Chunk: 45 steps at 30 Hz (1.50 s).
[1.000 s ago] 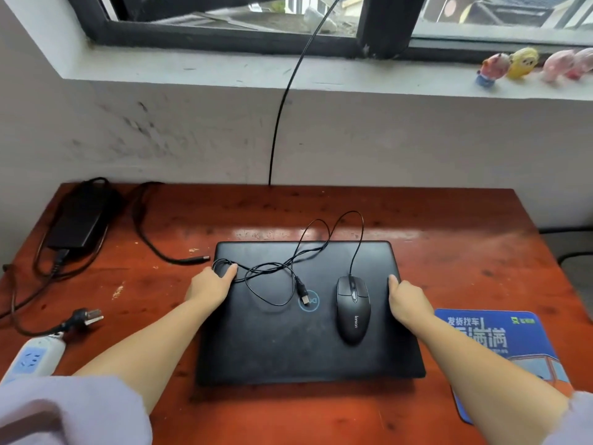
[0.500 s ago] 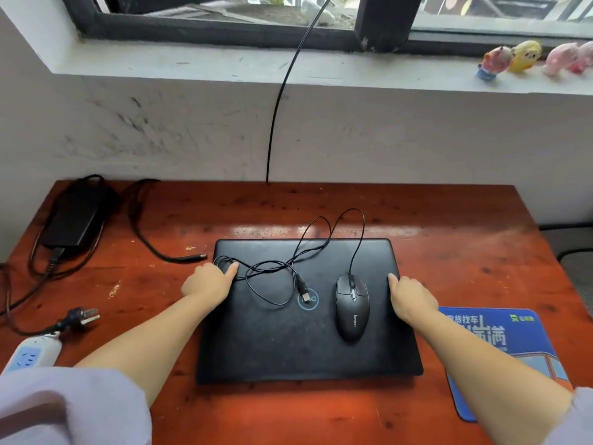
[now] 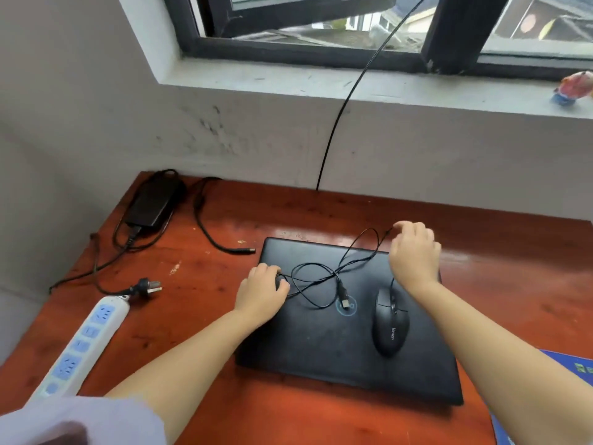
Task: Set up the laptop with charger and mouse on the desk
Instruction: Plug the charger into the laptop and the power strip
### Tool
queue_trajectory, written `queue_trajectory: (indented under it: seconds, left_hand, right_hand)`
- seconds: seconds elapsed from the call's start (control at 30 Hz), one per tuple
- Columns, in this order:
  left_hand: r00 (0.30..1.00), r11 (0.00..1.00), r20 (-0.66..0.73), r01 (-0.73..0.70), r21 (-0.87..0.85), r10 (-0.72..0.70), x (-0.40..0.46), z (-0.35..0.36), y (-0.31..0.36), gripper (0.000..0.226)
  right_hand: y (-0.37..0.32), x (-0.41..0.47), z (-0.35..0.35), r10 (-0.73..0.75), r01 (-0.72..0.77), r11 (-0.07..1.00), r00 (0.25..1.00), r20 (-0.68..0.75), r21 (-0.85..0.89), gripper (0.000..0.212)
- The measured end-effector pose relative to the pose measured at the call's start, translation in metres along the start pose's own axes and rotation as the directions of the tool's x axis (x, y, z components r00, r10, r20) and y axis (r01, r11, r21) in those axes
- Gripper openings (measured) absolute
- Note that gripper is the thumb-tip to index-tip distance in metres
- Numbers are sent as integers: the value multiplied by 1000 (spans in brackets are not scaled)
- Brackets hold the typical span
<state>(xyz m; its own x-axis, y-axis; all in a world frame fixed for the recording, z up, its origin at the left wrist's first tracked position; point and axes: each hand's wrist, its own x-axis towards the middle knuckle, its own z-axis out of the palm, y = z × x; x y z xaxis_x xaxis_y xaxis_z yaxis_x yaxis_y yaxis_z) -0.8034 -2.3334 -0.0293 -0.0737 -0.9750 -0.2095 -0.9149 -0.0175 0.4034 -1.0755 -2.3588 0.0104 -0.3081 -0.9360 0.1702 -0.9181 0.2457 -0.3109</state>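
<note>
I see the closed black laptop (image 3: 337,332) lying flat on the red-brown tabletop (image 3: 199,284), with the black mouse (image 3: 390,322) resting on its lid toward the right and the mouse cable (image 3: 321,274) looped loosely across the lid, its USB plug (image 3: 345,298) near the lid logo. My left hand (image 3: 261,292) rests curled on the lid's left edge, touching the cable. My right hand (image 3: 415,255) hovers over the far right corner, fingers pinching a raised loop of cable. To the left lie the charger brick (image 3: 154,200), its barrel plug (image 3: 245,250) just beside the laptop, a 3-pin wall plug (image 3: 150,287) and a white power strip (image 3: 80,342). A blue mouse pad (image 3: 571,367) peeks in at the right edge. Bare wood stays open behind the laptop, up to the wall.
</note>
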Motion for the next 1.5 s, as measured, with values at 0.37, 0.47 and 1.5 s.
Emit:
queue_trajectory:
  seconds: [0.37, 0.47, 1.5]
  left_hand:
    - [996, 984, 16, -93, 155, 91, 67, -45, -89, 44]
    - [979, 949, 70, -203, 242, 191, 88, -41, -107, 45]
    - [953, 951, 49, -302, 60, 299, 108, -33, -118, 16]
  right_hand:
    - [-155, 0, 89, -278, 239, 960, 867, 414, 146, 31]
    - [-176, 6, 113, -242, 204, 970, 825, 511, 131, 35]
    - [-190, 11, 143, -278, 335, 942, 765, 581, 11, 65]
